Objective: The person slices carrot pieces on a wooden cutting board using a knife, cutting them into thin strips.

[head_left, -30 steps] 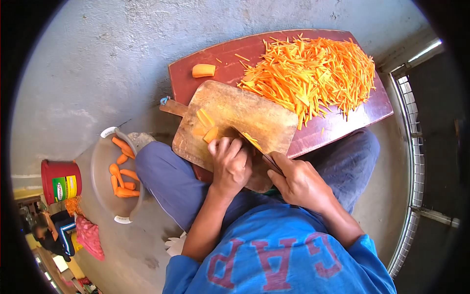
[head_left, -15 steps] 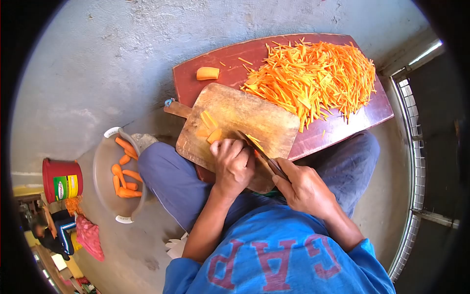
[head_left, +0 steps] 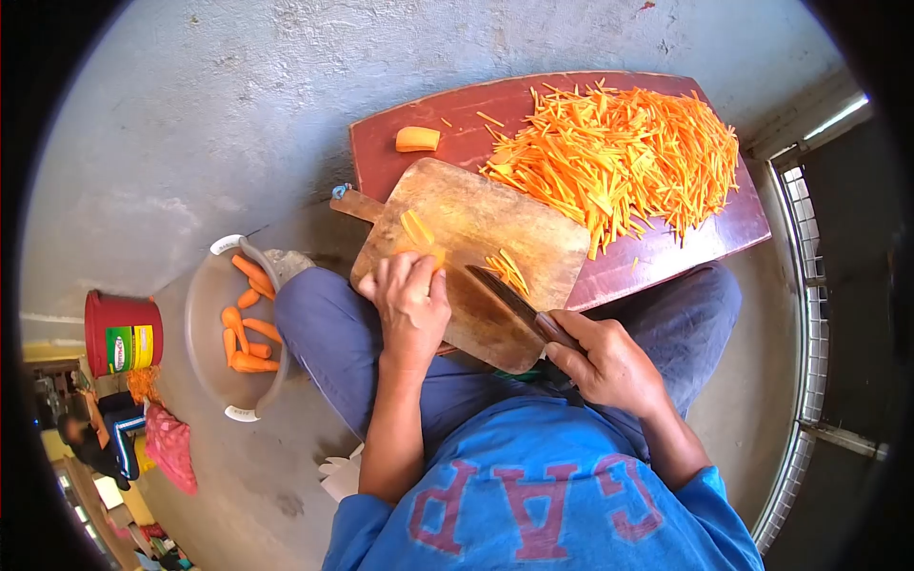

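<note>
My right hand (head_left: 614, 369) grips the handle of a kitchen knife (head_left: 505, 293), its dark blade lying over the wooden cutting board (head_left: 519, 224). A few cut carrot sticks (head_left: 509, 271) lie beside the blade. At the board's left part, my left hand (head_left: 407, 300) has its bent fingers closed over carrot slices (head_left: 417, 228); the fingertips partly hide them. The board rests on a dark red table (head_left: 381, 176) that carries a large heap of carrot sticks (head_left: 628, 157). A thick carrot piece (head_left: 417, 140) lies near the table's left end.
To the left on the floor stands a translucent tub (head_left: 197, 328) holding several peeled carrots (head_left: 252, 352). Beyond it are a red bucket (head_left: 122, 333), a pink sack (head_left: 171, 447) and another person (head_left: 105, 438). A wall rises behind the table; a metal-framed grille (head_left: 809, 314) runs along the right.
My left hand has moved left, away from the blade and onto the carrot slices. Freshly cut sticks now lie apart by the knife, which has shifted slightly right and down.
</note>
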Motion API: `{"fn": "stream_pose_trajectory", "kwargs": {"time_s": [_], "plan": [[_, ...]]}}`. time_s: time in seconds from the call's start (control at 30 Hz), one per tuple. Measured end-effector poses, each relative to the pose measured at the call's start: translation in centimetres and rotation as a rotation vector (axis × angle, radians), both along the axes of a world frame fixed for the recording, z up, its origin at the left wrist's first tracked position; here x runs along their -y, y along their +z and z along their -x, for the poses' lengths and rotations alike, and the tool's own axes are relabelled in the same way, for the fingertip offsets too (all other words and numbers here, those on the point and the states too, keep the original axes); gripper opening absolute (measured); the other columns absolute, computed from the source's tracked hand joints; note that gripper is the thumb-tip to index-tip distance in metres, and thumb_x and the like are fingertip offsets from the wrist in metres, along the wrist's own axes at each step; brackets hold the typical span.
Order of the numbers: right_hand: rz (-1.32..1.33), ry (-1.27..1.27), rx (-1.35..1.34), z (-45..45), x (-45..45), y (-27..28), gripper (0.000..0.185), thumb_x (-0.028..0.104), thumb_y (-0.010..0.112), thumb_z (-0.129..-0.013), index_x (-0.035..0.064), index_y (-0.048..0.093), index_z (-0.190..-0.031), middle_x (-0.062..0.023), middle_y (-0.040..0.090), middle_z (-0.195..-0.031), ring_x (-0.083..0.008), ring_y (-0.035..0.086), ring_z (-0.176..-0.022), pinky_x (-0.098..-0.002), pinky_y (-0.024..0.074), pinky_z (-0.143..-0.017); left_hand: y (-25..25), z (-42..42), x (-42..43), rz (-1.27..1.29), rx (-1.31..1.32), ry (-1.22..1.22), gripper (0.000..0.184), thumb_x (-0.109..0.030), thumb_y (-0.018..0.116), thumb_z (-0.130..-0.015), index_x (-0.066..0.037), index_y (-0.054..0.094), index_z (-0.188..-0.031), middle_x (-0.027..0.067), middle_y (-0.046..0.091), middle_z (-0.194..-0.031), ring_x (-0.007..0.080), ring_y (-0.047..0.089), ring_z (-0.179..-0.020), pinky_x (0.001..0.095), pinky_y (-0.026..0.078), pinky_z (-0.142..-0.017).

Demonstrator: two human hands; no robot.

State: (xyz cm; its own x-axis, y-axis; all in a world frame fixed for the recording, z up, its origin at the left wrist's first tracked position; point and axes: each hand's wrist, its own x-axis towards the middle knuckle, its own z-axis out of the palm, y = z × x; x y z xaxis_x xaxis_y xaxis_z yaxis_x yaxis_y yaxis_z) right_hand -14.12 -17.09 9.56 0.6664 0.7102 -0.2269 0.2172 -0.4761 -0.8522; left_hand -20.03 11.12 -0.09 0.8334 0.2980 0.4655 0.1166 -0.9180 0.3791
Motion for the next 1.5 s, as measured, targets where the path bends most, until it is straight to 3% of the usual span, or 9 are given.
{"fn": "stream_pose_trajectory", "kwargs": {"time_s": [0.1, 0.13, 0.2, 0.33, 0.47, 0.5, 0.67, 1.03, 1.5], "plan": [[-0.059, 0.023, 0.114, -2.2, 0.9, -2.4, 0.029, 0.017, 0.070, -0.112, -0.0032, 0.071, -0.133, -0.0200, 0.075, -0.098, -0.0265, 0.074, -0.085, -0.0433, 0.0592, -0.081, -1.2, 0.0, 0.5, 0.038, 0.024, -0.067, 0.023, -0.006, 0.087, -0.089, -0.009, 0.084, -0.112, 0.0069, 0.076, -0.112, 0.0301, 0.069, -0.109, 0.0472, 0.043, -0.103], [-0.050, -0.019, 0.143, -3.2, 1.3, -2.7, 0.030, 0.020, 0.070, -0.113, -0.0030, 0.073, -0.132, -0.0103, 0.076, -0.098, -0.0177, 0.070, -0.088, -0.0392, 0.0591, -0.083, -1.1, 0.0, 1.0, 0.083, 0.026, -0.101, 0.023, -0.007, 0.088, -0.089, -0.009, 0.084, -0.112, 0.0068, 0.076, -0.111, 0.0297, 0.069, -0.109, 0.0470, 0.044, -0.102], [0.001, -0.110, 0.082, -6.3, 1.4, -2.5, 0.039, 0.019, 0.072, -0.109, -0.0028, 0.073, -0.142, -0.0277, 0.078, -0.106, -0.0310, 0.080, -0.096, -0.0448, 0.0612, -0.089, -0.7, -0.1, 2.0, 0.172, 0.038, -0.168, 0.022, -0.009, 0.089, -0.090, -0.009, 0.085, -0.112, 0.0064, 0.076, -0.110, 0.0290, 0.070, -0.107, 0.0464, 0.046, -0.100], [0.051, -0.241, 0.280, -10.4, 1.0, -2.8, 0.026, 0.019, 0.074, -0.109, -0.0062, 0.070, -0.111, -0.0169, 0.066, -0.080, -0.0210, 0.059, -0.074, -0.0459, 0.0506, -0.071, -1.2, -1.1, 4.2, 0.187, 0.120, -0.305, 0.019, -0.007, 0.089, -0.090, -0.007, 0.084, -0.108, 0.0073, 0.076, -0.108, 0.0287, 0.070, -0.101, 0.0458, 0.049, -0.097], [-0.146, -0.192, 0.239, -6.8, 0.1, -1.9, 0.030, 0.019, 0.075, -0.108, -0.0055, 0.072, -0.125, -0.0176, 0.067, -0.085, -0.0206, 0.063, -0.078, -0.0435, 0.0544, -0.074, -1.8, -1.7, 3.6, 0.364, 0.166, -0.240, 0.013, -0.001, 0.085, -0.095, 0.000, 0.082, -0.108, 0.0131, 0.075, -0.107, 0.0352, 0.076, -0.097, 0.0470, 0.059, -0.087], [-0.067, -0.187, 0.023, -5.6, 0.0, -0.4, 0.042, 0.016, 0.074, -0.107, -0.0065, 0.070, -0.142, -0.0097, 0.069, -0.094, -0.0119, 0.063, -0.090, -0.0367, 0.0567, -0.081, -1.5, -1.8, 3.3, 0.453, 0.153, -0.198, 0.013, 0.001, 0.081, -0.098, -0.001, 0.079, -0.111, 0.0167, 0.072, -0.107, 0.0407, 0.073, -0.094, 0.0506, 0.059, -0.084], [-0.006, -0.085, 0.019, -2.4, -0.9, -0.9, 0.033, 0.011, 0.075, -0.106, -0.0063, 0.070, -0.134, -0.0213, 0.066, -0.088, -0.0267, 0.067, -0.077, -0.0438, 0.0553, -0.075, -1.3, -1.5, 1.7, 0.358, 0.064, -0.100, 0.011, 0.001, 0.079, -0.099, -0.001, 0.079, -0.110, 0.0183, 0.072, -0.101, 0.0425, 0.072, -0.095, 0.0518, 0.058, -0.084], [-0.040, 0.050, 0.174, -2.1, -2.1, 0.0, 0.028, 0.014, 0.075, -0.106, -0.0012, 0.069, -0.128, -0.0318, 0.069, -0.089, -0.0545, 0.071, -0.085, -0.0565, 0.0562, -0.073, -1.8, -0.9, 3.9, 0.334, 0.015, -0.223, 0.018, 0.006, 0.075, -0.095, 0.002, 0.079, -0.111, 0.0214, 0.073, -0.104, 0.0457, 0.072, -0.096, 0.0529, 0.058, -0.085], [-0.025, 0.130, 0.309, -1.3, -2.6, 0.7, 0.028, 0.013, 0.074, -0.104, -0.0039, 0.061, -0.123, -0.0344, 0.072, -0.086, -0.0566, 0.074, -0.085, -0.0633, 0.0584, -0.074, -1.5, -1.3, 3.3, 0.292, 0.092, -0.307, 0.021, 0.009, 0.074, -0.089, 0.003, 0.081, -0.108, 0.0224, 0.075, -0.108, 0.0486, 0.072, -0.099, 0.0554, 0.058, -0.088]]}}
